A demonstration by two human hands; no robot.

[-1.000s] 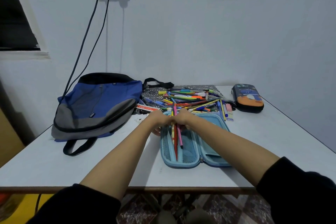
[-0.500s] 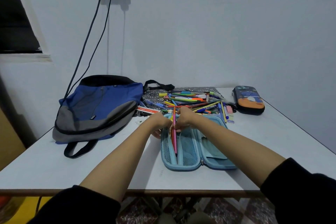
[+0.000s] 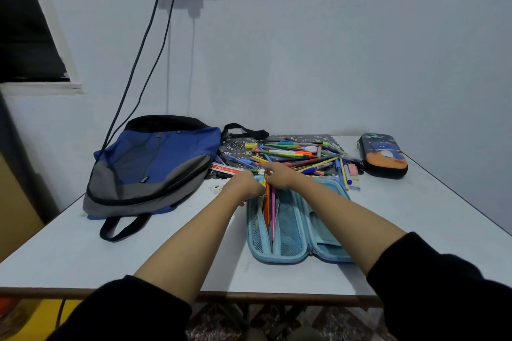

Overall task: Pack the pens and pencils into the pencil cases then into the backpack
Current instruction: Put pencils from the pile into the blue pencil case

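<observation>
An open light-blue pencil case (image 3: pixel 299 232) lies flat in front of me on the white table (image 3: pixel 83 252). An orange pencil (image 3: pixel 267 207) and a pink pen (image 3: pixel 273 210) lie in its left half. My left hand (image 3: pixel 245 184) and my right hand (image 3: pixel 278 176) meet at the case's far end, both curled around the tops of these pens. A heap of loose pens and pencils (image 3: pixel 299 156) lies just beyond. A blue and grey backpack (image 3: pixel 151 167) lies to the left. A second, dark pencil case (image 3: pixel 383 155) lies zipped at the far right.
The loose pens rest on a dark patterned mat (image 3: pixel 238 145). Two black cables (image 3: pixel 141 63) hang from a wall socket down behind the backpack. The table's right edge runs diagonally past the dark case. A wall stands directly behind the table.
The pens have slid deeper into the case's left half and lie flatter. Both hands have stayed together at the case's far end.
</observation>
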